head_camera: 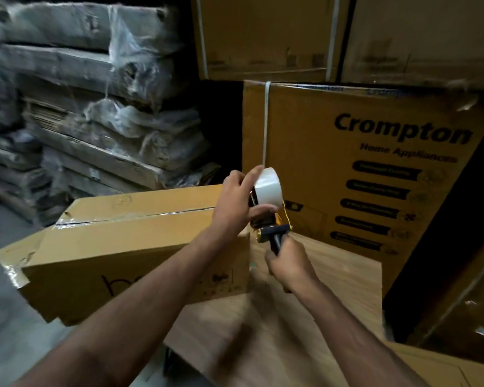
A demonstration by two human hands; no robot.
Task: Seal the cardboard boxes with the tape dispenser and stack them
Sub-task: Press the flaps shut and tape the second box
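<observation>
Both forearms reach forward over a wooden table (333,277). Right hand (287,263) grips the dispenser (274,233) handle. Left hand (238,202), just above it, pinches the tape roll (268,187). Left of both hands a sealed box (129,247) overhangs the table edge. Beyond them a printed carton (361,163) walls the far side.

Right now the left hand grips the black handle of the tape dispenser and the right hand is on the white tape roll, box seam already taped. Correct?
Hands are swapped. The head view shows the right hand gripping the black handle of the tape dispenser and the left hand on the white tape roll. The brown cardboard box seam is taped.
</observation>
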